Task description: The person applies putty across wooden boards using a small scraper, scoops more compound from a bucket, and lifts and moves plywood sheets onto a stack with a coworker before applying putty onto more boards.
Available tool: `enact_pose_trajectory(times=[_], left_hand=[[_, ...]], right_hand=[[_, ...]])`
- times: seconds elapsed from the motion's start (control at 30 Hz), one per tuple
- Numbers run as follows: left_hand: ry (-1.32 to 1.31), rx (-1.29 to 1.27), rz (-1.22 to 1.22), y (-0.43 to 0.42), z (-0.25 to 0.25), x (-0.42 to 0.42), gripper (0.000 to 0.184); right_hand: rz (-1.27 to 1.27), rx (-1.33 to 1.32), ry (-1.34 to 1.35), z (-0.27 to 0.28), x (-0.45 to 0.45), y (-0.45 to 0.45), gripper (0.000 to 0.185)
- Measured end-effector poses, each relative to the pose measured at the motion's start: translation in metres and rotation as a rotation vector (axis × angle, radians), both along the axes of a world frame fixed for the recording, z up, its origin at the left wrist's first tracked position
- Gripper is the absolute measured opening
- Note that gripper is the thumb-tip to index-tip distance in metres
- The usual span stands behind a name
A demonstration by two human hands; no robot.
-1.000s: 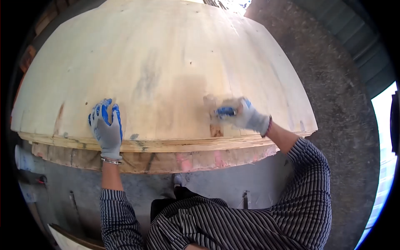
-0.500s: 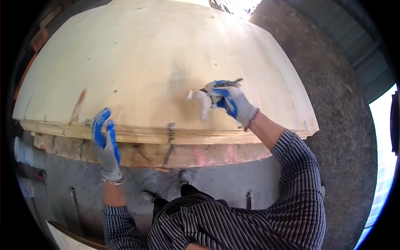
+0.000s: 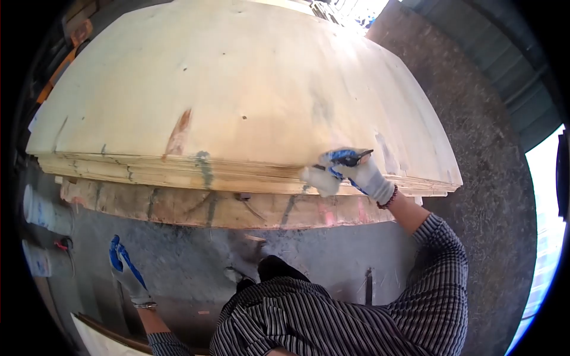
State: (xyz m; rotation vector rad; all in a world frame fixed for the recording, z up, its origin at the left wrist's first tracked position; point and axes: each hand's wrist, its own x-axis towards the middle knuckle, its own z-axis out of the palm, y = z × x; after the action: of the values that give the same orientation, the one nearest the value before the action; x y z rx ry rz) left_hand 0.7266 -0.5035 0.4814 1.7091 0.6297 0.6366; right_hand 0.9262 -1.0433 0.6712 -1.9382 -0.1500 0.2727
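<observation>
My right hand (image 3: 363,175), in a white glove with blue coating, is closed around a slim dark-handled tool (image 3: 355,159) at the front edge of the veneer stack. The tool's kind does not show clearly. A blurred white piece (image 3: 321,181) sits beside those fingers; whether it is held or part of the glove I cannot tell. My left hand (image 3: 127,270), gloved alike, hangs over the floor at lower left with fingers stretched out and nothing in them. Before me lies the stack of pale wood sheets (image 3: 261,77), its top sheet marked by knots and a brown streak.
Under the stack is a worn wooden base (image 3: 172,204) with pink and dark marks. White buckets (image 3: 47,210) stand at the left on the grey floor (image 3: 332,255). A dark, rough surface (image 3: 475,178) runs along the right. A pale board (image 3: 98,338) is at lower left.
My left hand has dropped from the stack's front edge down and left over the floor. My right hand has moved right and nearer to the front edge, still holding the dark tool. The view has shifted.
</observation>
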Motion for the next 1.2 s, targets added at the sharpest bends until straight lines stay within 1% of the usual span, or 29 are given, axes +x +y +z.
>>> enact_pose_trajectory(times=[0.07,0.1,0.13,0.2,0.23,0.3,0.33,0.4,0.43,0.5,0.53,0.6,0.67,0.73,0.77,0.8,0.87,0.9,1.0,1.07,1.13,1.17,1.2], left_hand=[[-0.024,-0.002,-0.01,0.003,0.004,0.015,0.033],[-0.043,-0.005,-0.022,0.003,0.006,0.023,0.033],[-0.048,-0.004,-0.02,0.003,0.006,0.029,0.033],[-0.113,-0.063,-0.057,0.0,0.001,0.044,0.033],[-0.103,-0.049,-0.042,0.002,0.006,0.04,0.033],[-0.127,-0.088,-0.066,0.003,0.016,0.033,0.033],[-0.117,-0.073,-0.05,0.004,0.021,0.026,0.033],[-0.074,-0.113,0.033,-0.003,0.021,0.011,0.032],[-0.068,-0.113,0.042,0.0,0.021,0.0,0.032],[0.061,-0.036,0.121,0.013,0.02,-0.026,0.032],[0.068,-0.036,0.129,0.016,0.018,-0.036,0.032],[0.072,-0.139,0.214,0.023,0.016,-0.056,0.032],[0.079,-0.116,0.188,0.04,-0.006,-0.06,0.032],[0.084,-0.092,0.162,0.055,-0.017,-0.051,0.032],[0.094,-0.11,0.151,0.062,-0.019,-0.044,0.033],[0.104,-0.128,0.14,0.071,-0.022,-0.037,0.033],[0.1,-0.169,0.126,0.097,-0.034,-0.027,0.033],[0.1,-0.208,0.12,0.11,-0.04,-0.022,0.033],[0.119,-0.17,0.084,0.136,-0.026,-0.005,0.033],[0.114,-0.162,0.065,0.146,-0.007,0.002,0.033],[0.108,-0.155,0.046,0.162,0.002,0.003,0.033],[0.126,-0.141,0.059,0.171,0.003,-0.001,0.034],[0.143,-0.128,0.072,0.179,0.002,-0.003,0.035]], right_hand=[[-0.017,0.258,0.011,0.008,0.017,0.026,0.03],[-0.036,0.28,-0.03,0.013,0.029,0.04,0.031],[-0.031,0.377,-0.033,0.013,0.047,0.049,0.03],[-0.037,0.707,0.116,0.019,0.074,0.074,0.027],[-0.024,0.72,0.131,0.004,0.096,0.082,0.027],[-0.025,0.723,0.268,-0.037,0.144,0.095,0.019],[-0.296,0.256,0.109,-0.043,0.152,0.115,0.018],[-0.171,-0.327,-0.011,-0.005,0.16,0.127,0.018],[-0.161,-0.328,-0.006,-0.002,0.159,0.127,0.018],[0.008,-0.731,-0.275,0.0,0.153,0.121,0.02],[0.019,-0.73,-0.272,-0.002,0.146,0.113,0.02],[0.313,-0.509,-0.279,-0.009,0.122,0.093,0.018],[0.45,-0.546,-0.289,0.01,0.08,0.092,0.02],[0.595,-0.493,-0.39,0.014,0.046,0.102,0.022],[0.732,-0.616,-0.536,0.005,0.037,0.1,0.024],[0.724,-0.623,-0.536,0.0,0.027,0.106,0.024],[0.36,-0.095,0.038,-0.001,0.016,0.132,0.027],[0.224,0.021,0.072,0.008,0.014,0.155,0.03],[-0.053,0.604,0.246,0.007,0.058,0.201,0.028],[-0.162,0.519,0.283,-0.016,0.095,0.215,0.027],[-0.188,-0.092,0.016,-0.05,0.137,0.219,0.032],[-0.199,-0.094,0.014,-0.043,0.142,0.234,0.032],[-0.211,-0.432,-0.06,-0.034,0.144,0.247,0.038]])
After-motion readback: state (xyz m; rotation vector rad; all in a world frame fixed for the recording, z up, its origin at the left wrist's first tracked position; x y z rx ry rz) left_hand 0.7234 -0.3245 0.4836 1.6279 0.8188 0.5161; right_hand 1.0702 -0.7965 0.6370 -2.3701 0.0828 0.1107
